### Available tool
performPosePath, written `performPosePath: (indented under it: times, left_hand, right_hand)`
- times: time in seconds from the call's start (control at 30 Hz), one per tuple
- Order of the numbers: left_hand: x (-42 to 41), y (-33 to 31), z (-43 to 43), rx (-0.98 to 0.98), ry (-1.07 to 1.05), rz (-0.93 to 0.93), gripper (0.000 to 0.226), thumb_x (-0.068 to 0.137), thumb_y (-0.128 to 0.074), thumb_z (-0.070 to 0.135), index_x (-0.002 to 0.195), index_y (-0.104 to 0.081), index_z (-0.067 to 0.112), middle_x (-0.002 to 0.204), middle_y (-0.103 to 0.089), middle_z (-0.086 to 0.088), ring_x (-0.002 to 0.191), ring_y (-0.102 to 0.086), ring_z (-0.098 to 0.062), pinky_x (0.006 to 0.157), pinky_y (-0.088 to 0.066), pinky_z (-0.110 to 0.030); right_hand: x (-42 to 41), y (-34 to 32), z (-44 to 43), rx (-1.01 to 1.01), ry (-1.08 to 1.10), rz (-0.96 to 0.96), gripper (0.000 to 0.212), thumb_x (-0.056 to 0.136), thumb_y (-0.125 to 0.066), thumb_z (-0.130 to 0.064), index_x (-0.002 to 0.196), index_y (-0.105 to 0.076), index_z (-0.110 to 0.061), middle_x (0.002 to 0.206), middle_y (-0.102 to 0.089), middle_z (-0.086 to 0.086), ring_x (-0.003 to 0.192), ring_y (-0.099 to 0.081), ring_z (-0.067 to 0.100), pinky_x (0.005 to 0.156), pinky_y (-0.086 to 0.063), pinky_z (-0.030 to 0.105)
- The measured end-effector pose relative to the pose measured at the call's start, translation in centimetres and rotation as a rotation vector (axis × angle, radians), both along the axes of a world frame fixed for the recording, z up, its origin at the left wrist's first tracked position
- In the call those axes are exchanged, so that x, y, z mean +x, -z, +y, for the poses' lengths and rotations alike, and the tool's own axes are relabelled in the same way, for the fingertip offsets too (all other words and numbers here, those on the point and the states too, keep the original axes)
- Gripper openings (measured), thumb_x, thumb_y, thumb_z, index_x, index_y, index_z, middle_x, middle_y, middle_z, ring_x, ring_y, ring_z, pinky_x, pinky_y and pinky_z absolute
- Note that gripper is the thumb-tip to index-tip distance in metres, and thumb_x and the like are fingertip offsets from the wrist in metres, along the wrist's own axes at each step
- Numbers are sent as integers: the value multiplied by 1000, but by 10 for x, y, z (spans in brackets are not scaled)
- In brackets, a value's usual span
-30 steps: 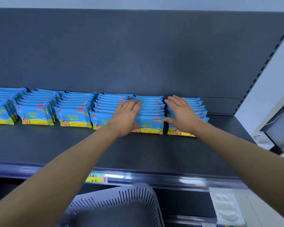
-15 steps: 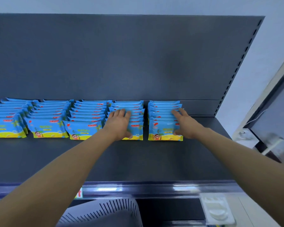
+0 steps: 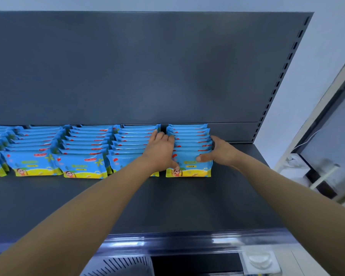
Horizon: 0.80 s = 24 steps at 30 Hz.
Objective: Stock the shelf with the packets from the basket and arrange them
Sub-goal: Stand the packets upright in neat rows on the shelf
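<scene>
The last stack of packets [image 3: 188, 151] stood on the shelf [image 3: 187, 206], at the right end of the row, with a narrow gap between it and the neighbouring stack [image 3: 134, 144]. The left hand [image 3: 160, 151] lay in that gap, its fingers [image 3: 161, 136] flat against the left side of the stack and the thumb across the front packet. The right hand [image 3: 220, 151] pressed on the opposite side, its thumb also touching the front face, while its other fingers were hidden behind the packets. So both hands squeezed the stack between them; neither was clenched into a fist.

The packets looked like thin soft pouches in glossy film, probably light and a little slippery. I judged that such a stack would bend or fan out if it was taken only by the front packet. A better hold was on the two short sides, with flat fingers low near the shelf, so that all packets slide together. Strong pressure could wrinkle the film, so a gentle push seemed enough.

The basket [image 3: 127, 265] was only partly visible under the shelf edge, and I could not tell if packets remained in it.
</scene>
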State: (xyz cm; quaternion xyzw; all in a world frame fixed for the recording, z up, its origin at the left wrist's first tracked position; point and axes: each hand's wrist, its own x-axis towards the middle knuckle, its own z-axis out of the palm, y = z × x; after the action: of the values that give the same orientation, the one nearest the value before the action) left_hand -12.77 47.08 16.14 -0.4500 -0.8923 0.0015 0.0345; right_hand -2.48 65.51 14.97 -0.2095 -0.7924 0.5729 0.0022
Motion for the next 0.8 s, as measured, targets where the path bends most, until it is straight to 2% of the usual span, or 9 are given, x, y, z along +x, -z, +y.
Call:
performPosePath:
  times: [0.17, 0.3, 0.37, 0.43, 0.5, 0.57, 0.6, 0.67, 0.8]
  left_hand:
    - [0, 4, 1, 40, -25, 45, 107, 67, -70, 59, 145, -18, 7, 138, -36, -7, 134, -24, -26, 117, 2, -42]
    - [0, 2, 5, -3, -29, 19, 106, 66, -68, 62, 143, -23, 7, 138, -36, -7, 134, -25, -25, 116, 4, -42]
    - [1, 1, 6, -1, -33, 5, 107, 63, -70, 63, 142, -23, 7, 140, -34, -7, 135, -23, -24, 116, 6, -43]
    - [0, 0, 6, -17, -56, -28, 117, 59, -72, 64, 145, -16, 8, 148, -23, -8, 141, -13, -26, 115, 8, -44]
    - [-2, 0, 7, -68, -83, -73, 131, 55, -73, 67, 148, -1, 10, 154, -8, -10, 144, 0, -27, 115, 11, -46]
    - [-4, -1, 10, -117, -92, -85, 138, 52, -72, 71, 148, 8, 11, 156, -1, -9, 144, 6, -28, 114, 13, -48]
    - [-4, -1, 12, -133, -88, -81, 139, 52, -72, 71, 148, 10, 11, 157, 3, -9, 144, 8, -28, 114, 13, -48]
    - [-3, 0, 16, -147, -69, -63, 139, 53, -72, 70, 148, 10, 10, 156, 10, -10, 144, 11, -28, 115, 12, -48]
    - [-1, 2, 23, -168, -55, -41, 133, 57, -66, 74, 148, 7, 9, 156, 8, -13, 144, 8, -30, 115, 12, -46]
  right_hand:
    - [-4, 3, 6, 9, -9, -8, 76, 58, -88, -12, 124, -50, -13, 114, -66, -2, 102, -65, 15, 91, -54, 36]
    - [-5, 4, 11, 30, -41, -25, 80, 56, -89, -16, 125, -50, -13, 117, -64, -1, 105, -64, 15, 94, -52, 38]
    - [-4, 0, 12, 22, -69, -51, 82, 59, -88, -15, 129, -46, -13, 118, -63, -2, 105, -63, 14, 94, -52, 36]
    - [-3, -3, 13, -2, -89, -74, 74, 67, -84, -11, 127, -42, -14, 116, -61, -4, 104, -62, 12, 92, -51, 31]
    - [-3, -8, 14, -45, -50, -49, 77, 69, -83, -23, 130, -36, -18, 121, -57, -6, 108, -59, 12, 97, -47, 33]
    - [-6, -10, 17, -111, 51, -10, 94, 64, -81, -50, 138, -33, -16, 132, -53, -6, 119, -53, 13, 108, -38, 39]
    - [-9, -10, 18, -140, 93, 19, 92, 69, -75, -55, 139, -33, -13, 134, -51, -7, 122, -49, 11, 112, -32, 39]
    - [-14, -11, 18, -188, 148, 53, 60, 86, -59, -47, 131, -42, -10, 133, -51, -9, 122, -45, 8, 114, -27, 37]
    - [-20, -15, 12, -212, 184, 56, 27, 98, -41, -26, 113, -60, -13, 117, -65, 6, 110, -61, 22, 105, -42, 45]
